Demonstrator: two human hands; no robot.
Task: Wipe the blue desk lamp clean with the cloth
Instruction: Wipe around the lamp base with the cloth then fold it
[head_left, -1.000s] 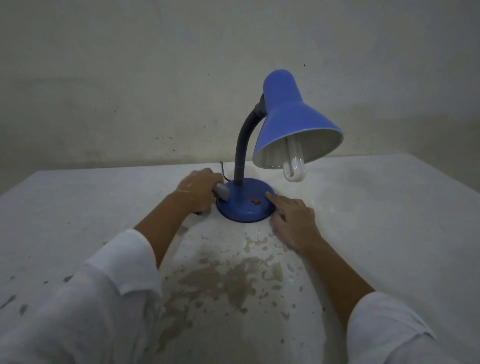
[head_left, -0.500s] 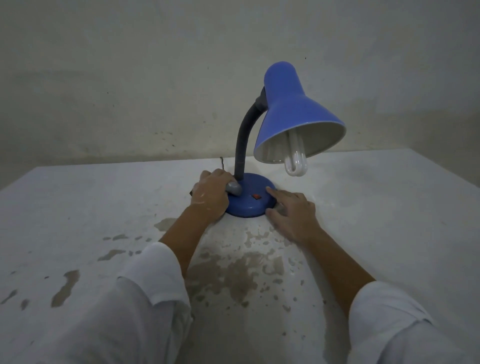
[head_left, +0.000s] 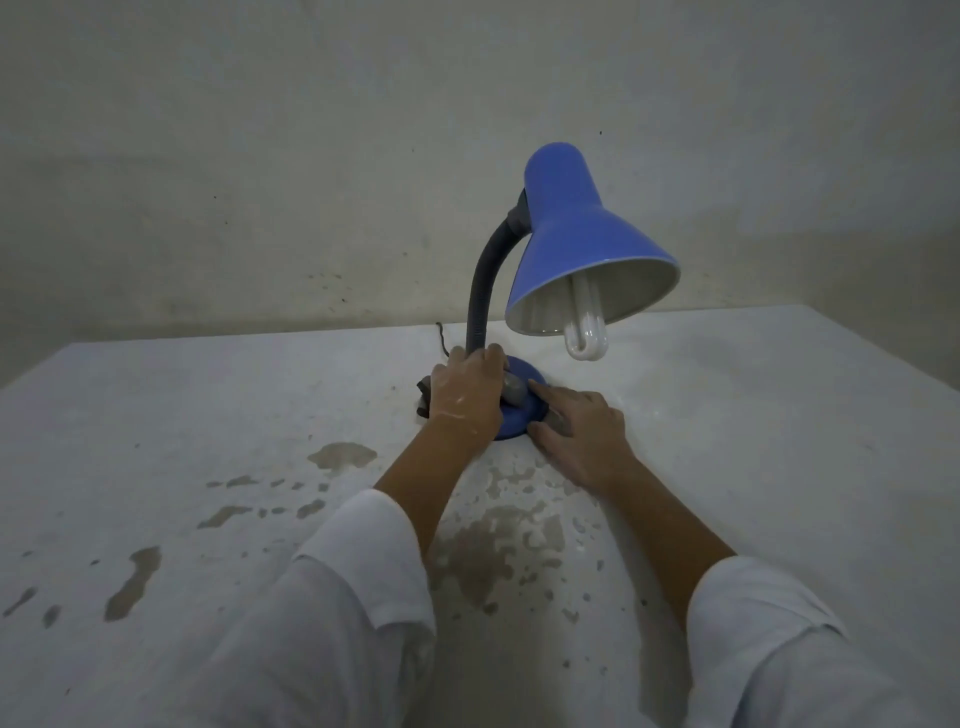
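The blue desk lamp (head_left: 582, 244) stands upright at the table's middle, with a grey bendy neck, a blue round base (head_left: 522, 410) and a white bulb (head_left: 587, 332) under the shade. My left hand (head_left: 465, 397) lies over the left half of the base, shut on a grey cloth (head_left: 511, 389) that peeks out on both sides of it. My right hand (head_left: 576, 431) rests flat at the base's right rim, forefinger on the blue top, fingers apart, holding nothing. The red switch is hidden.
The white table (head_left: 753, 415) has worn, brownish patches (head_left: 498, 545) in front of the lamp and at the left. A thin black cord (head_left: 441, 338) runs off behind the base. A stained wall (head_left: 311, 182) rises just behind the table's far edge.
My left hand has slid with the cloth from the base's left edge rightward onto its top, now covering the switch. My right hand has stayed at the right rim.
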